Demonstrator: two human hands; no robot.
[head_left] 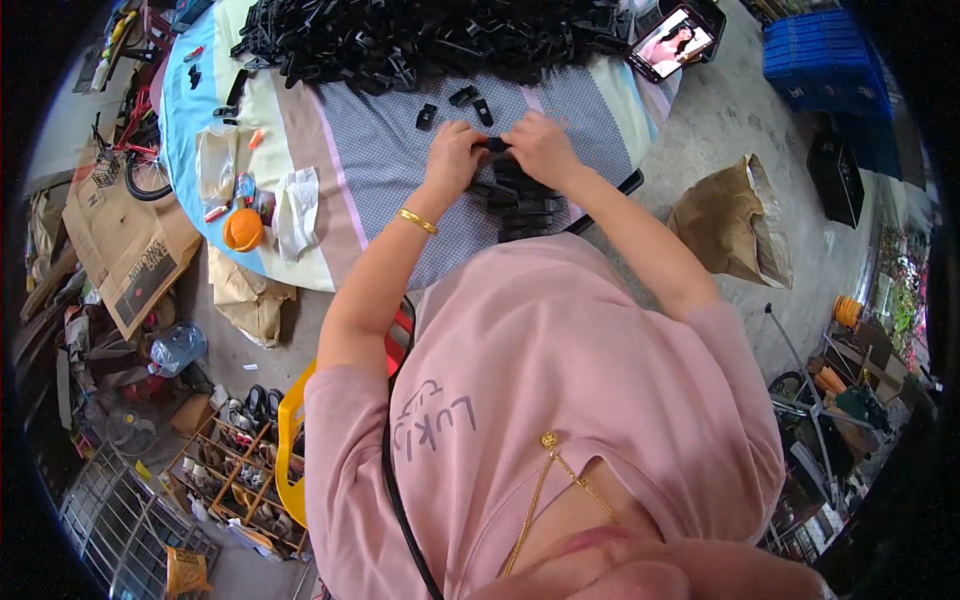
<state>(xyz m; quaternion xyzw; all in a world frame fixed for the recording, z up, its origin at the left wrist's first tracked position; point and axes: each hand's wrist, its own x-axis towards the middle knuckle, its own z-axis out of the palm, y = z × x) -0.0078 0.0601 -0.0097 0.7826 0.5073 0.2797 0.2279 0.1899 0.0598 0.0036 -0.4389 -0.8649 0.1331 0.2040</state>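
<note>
My left hand (pixel 456 156) and my right hand (pixel 541 149) meet over the cloth-covered table, fingers closed on the two ends of one small black plastic part (pixel 495 145). Its exact kind is too small to make out. Just beyond my fingers lie a few loose black parts (pixel 483 112). Between my wrists, close to my body, similar black pieces are gathered in a stack (pixel 522 205). A large heap of black parts (pixel 430 40) covers the far side of the table.
The patterned tablecloth (pixel 385 220) drapes over the table. At left stand an orange round object (pixel 243 230), a clear plastic container (pixel 216 165) and white tissue (pixel 297 212). A lit phone (pixel 672 44) leans at the far right. A brown paper sack (pixel 733 222) sits on the floor.
</note>
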